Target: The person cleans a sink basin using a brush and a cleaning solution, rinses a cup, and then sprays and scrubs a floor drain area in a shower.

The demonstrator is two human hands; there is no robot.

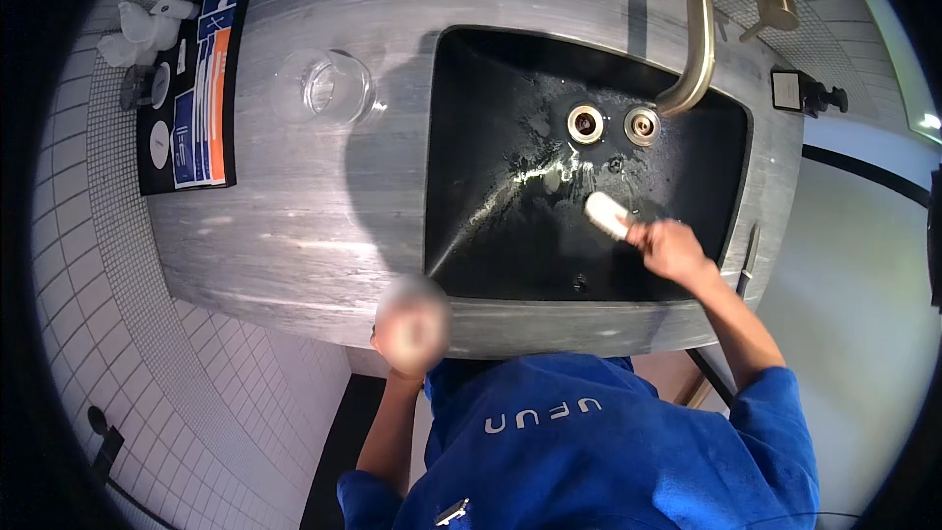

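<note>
Right hand [672, 250]: fingers clenched round white brush [608, 213], black sink [491, 88] beneath; scrubbing likely in hand, next needed downward pressure. Left hand [407, 334]: blurred, fingers couldn't be told.

the person wears a saturated royal-blue fabric top [628, 461], matte and softly creased, with a short row of pale, blocky letters [543, 416] across it. its loose blue left sleeve [368, 503] and matching blue right sleeve [780, 422] stop around the elbows, leaving both forearms bare. lower down sits a small, shiny, silvery oblong piece [452, 512], its kind unclear.
</note>
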